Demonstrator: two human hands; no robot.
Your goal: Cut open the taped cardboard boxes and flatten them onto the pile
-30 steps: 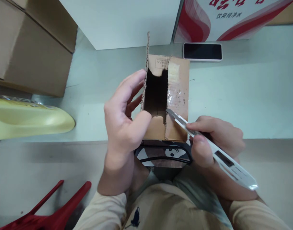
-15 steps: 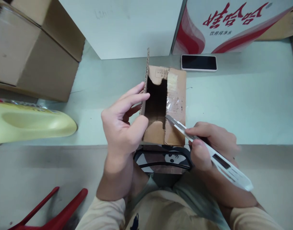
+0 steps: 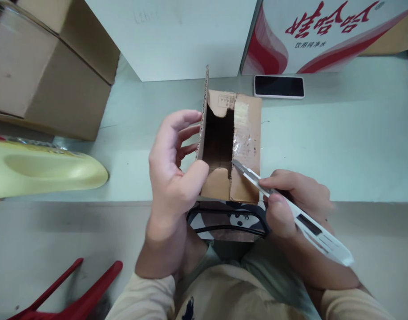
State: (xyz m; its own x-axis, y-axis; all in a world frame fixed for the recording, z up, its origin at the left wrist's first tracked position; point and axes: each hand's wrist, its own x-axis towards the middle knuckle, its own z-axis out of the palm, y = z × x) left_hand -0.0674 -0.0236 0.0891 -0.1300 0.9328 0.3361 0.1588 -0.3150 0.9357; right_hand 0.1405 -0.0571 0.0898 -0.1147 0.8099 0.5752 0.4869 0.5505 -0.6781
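A small brown cardboard box (image 3: 246, 146) stands at the table's front edge, its left flap upright and its right flap lying flat with tape on it. Between the flaps the dark inside shows. My left hand (image 3: 177, 164) grips the box's left side, fingertips against the outside of the raised flap and thumb at the near left corner. A white utility knife (image 3: 304, 220) is in my right hand (image 3: 290, 200), held between thumb and fingers. Its blade tip touches the inner edge of the right flap.
A phone (image 3: 279, 86) lies behind the box, before a white panel (image 3: 190, 40) and a red and white carton (image 3: 310, 40). Large cardboard boxes (image 3: 66, 84) and a yellow bottle (image 3: 46, 171) are at the left. A red stool (image 3: 90, 289) stands below left.
My left index and middle fingers have moved off the top of the raised flap to its outer side. The knife tip stays at the same spot on the box.
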